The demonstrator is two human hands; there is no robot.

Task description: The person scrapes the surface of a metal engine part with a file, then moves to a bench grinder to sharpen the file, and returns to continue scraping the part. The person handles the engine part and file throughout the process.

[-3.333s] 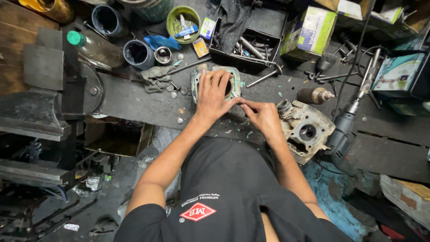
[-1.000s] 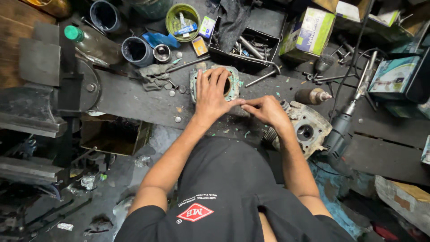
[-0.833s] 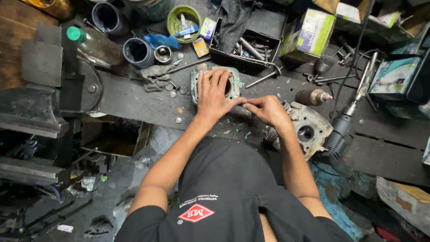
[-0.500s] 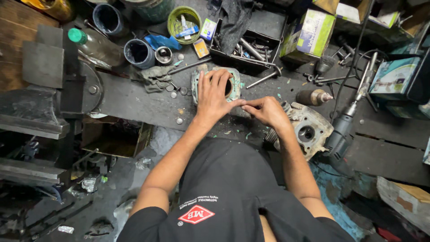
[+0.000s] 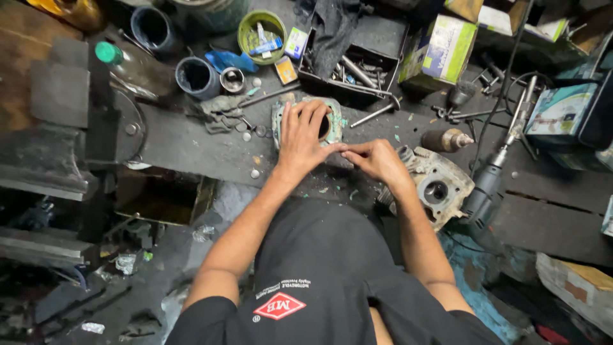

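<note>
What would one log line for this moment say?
left hand: flat on green metal part | right hand: fingertips at its edge | engine block: beside right hand

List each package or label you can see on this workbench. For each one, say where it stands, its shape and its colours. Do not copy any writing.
Green and white carton: upper centre-right, boxy.
Teal and white box: far right edge, rectangular.
Small white and green packet: beside the green tub, flat.
Small yellow packet: just below it, flat.

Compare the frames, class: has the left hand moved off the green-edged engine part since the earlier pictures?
No. The left hand lies flat on the engine part, just below the black tool tray.
</note>
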